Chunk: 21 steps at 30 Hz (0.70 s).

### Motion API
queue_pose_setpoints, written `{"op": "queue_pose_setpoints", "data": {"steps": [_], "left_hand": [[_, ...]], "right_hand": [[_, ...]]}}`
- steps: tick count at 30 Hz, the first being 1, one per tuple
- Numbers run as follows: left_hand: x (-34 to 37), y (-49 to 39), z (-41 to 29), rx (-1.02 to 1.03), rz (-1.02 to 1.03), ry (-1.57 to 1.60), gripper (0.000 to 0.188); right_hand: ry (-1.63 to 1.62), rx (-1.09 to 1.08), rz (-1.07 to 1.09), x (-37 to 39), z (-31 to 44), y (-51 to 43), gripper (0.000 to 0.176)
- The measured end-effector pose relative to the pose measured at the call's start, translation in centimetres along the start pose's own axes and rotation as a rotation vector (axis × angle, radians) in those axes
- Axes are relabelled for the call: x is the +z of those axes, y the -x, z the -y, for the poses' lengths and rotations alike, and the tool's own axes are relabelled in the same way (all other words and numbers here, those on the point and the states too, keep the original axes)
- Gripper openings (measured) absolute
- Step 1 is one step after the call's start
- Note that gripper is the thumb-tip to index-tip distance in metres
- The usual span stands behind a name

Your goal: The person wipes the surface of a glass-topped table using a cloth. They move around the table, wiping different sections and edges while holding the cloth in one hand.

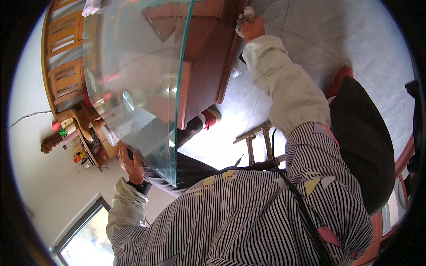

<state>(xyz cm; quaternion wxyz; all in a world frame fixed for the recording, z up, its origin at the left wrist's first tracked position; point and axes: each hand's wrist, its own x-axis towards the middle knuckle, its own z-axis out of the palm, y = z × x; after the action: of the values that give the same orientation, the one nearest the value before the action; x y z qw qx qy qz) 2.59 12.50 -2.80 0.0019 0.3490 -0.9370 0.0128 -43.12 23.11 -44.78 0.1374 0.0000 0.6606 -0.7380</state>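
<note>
A glass table top (143, 60) with a greenish edge lies over a reddish-brown wooden table base (203, 69). My left hand (131, 165) rests at the near left edge of the glass, its fingers apart; a dark watch-like band circles the wrist. My right hand (253, 28) is closed around a crumpled light cloth (244, 20), beside the lower edge of the wooden base, low near the floor. Pale sleeve covers are on both forearms. Through the glass a round shiny thing (128, 101) shows; whether it lies under the glass or is a reflection, I cannot tell.
A wooden bench (66, 79) stands behind the glass. Left of it, a small wooden shelf (87, 149) holds several small items and a brown tufted thing (51, 143). A wooden stool or rack (258, 143) lies near my body on the grey tiled floor (309, 36). Red shoes show on my feet.
</note>
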Motion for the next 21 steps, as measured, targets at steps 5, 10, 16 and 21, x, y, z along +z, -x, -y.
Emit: {"op": "queue_pose_setpoints", "data": {"steps": [5, 10, 16, 21], "left_hand": [[0.1, -0.2, -0.2, 0.073, -0.035, 0.030, 0.043], [0.0, 0.1, -0.2, 0.026, -0.031, 0.027, 0.040], [-0.1, 0.4, -0.5, -0.047, -0.062, 0.084, 0.033], [-0.4, 0.3, -0.8, -0.034, -0.076, 0.129, 0.030]], "right_hand": [[-0.199, 0.250, 0.029, 0.2, 2.1, 7.3, 0.034], [0.301, 0.286, 0.082, 0.1, 0.8, 20.4, 0.042], [0.291, 0.559, 0.200, -0.2, -0.7, 25.5, 0.045], [-0.270, 0.203, -0.090, 1.2, 0.9, 13.2, 0.027]]}}
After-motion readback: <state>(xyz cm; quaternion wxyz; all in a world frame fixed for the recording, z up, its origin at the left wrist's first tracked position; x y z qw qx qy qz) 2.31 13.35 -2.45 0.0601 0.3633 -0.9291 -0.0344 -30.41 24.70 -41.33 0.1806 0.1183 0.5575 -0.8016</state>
